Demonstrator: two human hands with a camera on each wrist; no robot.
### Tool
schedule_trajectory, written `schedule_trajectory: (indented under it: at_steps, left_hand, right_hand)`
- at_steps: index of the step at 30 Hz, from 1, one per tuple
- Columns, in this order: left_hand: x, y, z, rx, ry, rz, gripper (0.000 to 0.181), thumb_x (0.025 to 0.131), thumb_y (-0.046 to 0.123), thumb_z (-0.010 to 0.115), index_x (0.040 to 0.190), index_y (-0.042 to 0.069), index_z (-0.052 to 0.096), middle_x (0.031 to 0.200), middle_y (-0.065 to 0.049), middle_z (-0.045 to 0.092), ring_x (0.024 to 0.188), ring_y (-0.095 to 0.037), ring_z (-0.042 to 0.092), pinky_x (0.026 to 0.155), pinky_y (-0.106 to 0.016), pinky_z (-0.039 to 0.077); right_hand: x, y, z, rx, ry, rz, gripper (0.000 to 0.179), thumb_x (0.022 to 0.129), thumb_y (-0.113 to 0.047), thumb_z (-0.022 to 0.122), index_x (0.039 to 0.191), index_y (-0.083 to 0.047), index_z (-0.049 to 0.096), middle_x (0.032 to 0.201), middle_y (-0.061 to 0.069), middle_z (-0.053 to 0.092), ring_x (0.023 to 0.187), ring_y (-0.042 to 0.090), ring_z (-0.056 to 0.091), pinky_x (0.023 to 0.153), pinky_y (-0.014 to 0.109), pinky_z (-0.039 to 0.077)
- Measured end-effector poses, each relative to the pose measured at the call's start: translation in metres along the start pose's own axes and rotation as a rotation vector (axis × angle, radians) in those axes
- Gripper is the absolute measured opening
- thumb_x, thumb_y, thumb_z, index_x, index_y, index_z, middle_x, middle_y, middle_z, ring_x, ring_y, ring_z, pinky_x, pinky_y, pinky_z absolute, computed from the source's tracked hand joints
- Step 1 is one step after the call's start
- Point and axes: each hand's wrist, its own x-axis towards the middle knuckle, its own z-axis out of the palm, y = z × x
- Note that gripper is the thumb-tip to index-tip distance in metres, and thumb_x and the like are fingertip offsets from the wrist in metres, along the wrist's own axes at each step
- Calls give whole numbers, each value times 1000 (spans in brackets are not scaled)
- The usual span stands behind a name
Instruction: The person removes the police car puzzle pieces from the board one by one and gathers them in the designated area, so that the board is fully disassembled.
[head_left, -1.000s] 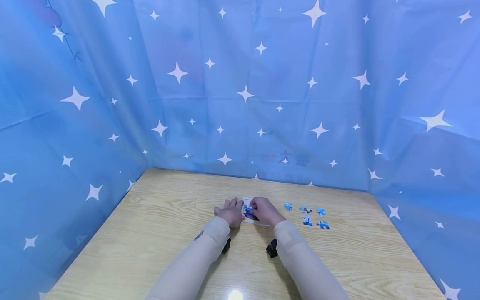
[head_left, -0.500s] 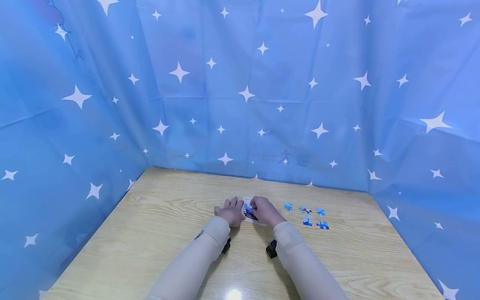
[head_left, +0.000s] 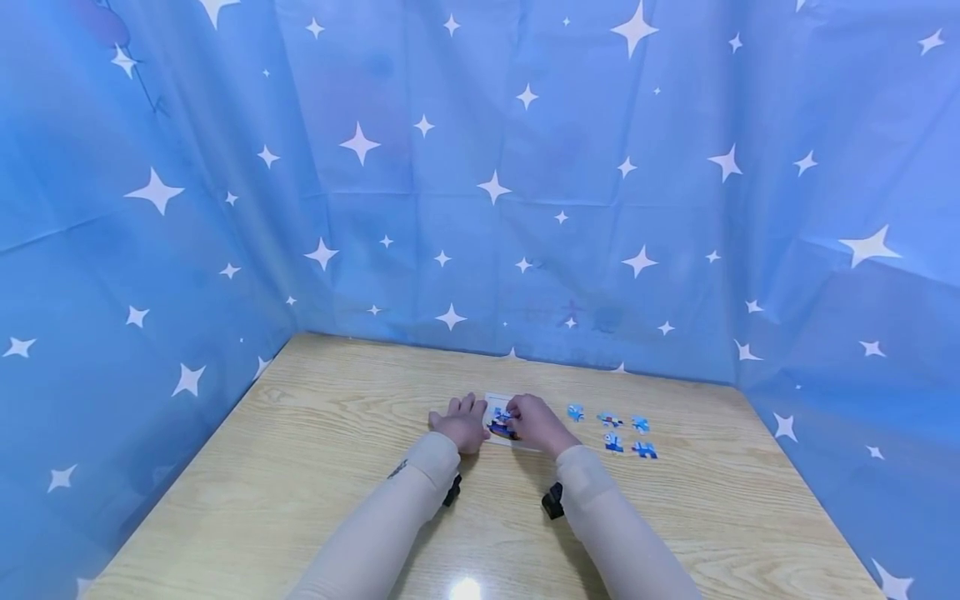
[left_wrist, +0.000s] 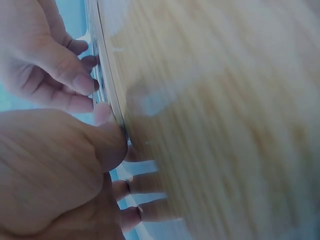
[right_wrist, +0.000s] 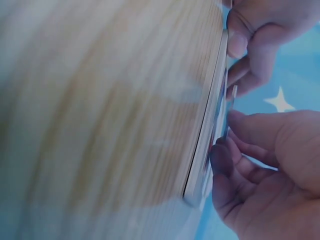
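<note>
Fingers of the right hand (head_left: 536, 420) pinch a thin puzzle piece (right_wrist: 232, 102), held edge-up, tilted over the board. Directly below them: puzzle board (head_left: 497, 401), flat, right part hidden, so long axis cannot be told. Left hand (head_left: 462, 425), fingers spread, sits at the board's left edge. Farther right of the pinch, five loose pieces (head_left: 612, 442) lie on the desk (head_left: 360, 392); right hand nearer.

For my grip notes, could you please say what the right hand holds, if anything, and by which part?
The right hand pinches a puzzle piece by one end; the other juts free.
</note>
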Motion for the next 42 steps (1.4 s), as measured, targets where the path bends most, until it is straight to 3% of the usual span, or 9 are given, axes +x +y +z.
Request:
schedule_trajectory:
  at_steps: [9, 16, 31, 42]
  left_hand:
    - [-1, 2, -1, -15, 11, -5, 61, 105, 38, 53, 161, 23, 32, 168, -3, 22, 153, -25, 19, 108, -64, 28]
    - [1, -1, 1, -26, 16, 12, 60, 105, 36, 53, 160, 22, 32, 168, -3, 22, 152, -26, 20, 109, -66, 27]
    - [-5, -1, 0, -69, 14, 27, 61, 106, 36, 52, 161, 21, 29, 169, -5, 17, 154, -29, 14, 112, -68, 21]
    - [-8, 0, 0, -66, 13, 28, 60, 107, 35, 51, 161, 21, 30, 169, -4, 18, 154, -29, 15, 112, -69, 20]
  right_hand:
    - [-17, 10, -18, 40, 11, 42, 21, 99, -5, 65, 119, 2, 67, 107, 11, 68, 99, 25, 66, 86, 44, 55]
    - [-30, 32, -31, 37, 32, 23, 19, 98, -2, 65, 117, 3, 67, 105, 10, 67, 99, 24, 65, 85, 44, 54]
    - [-52, 65, -47, -40, 51, 97, 16, 97, -3, 66, 112, 1, 69, 101, 7, 66, 96, 23, 63, 86, 44, 54]
    - [-63, 82, -55, -96, 28, 48, 12, 96, -2, 67, 107, 1, 71, 96, 6, 67, 91, 24, 63, 82, 45, 53]
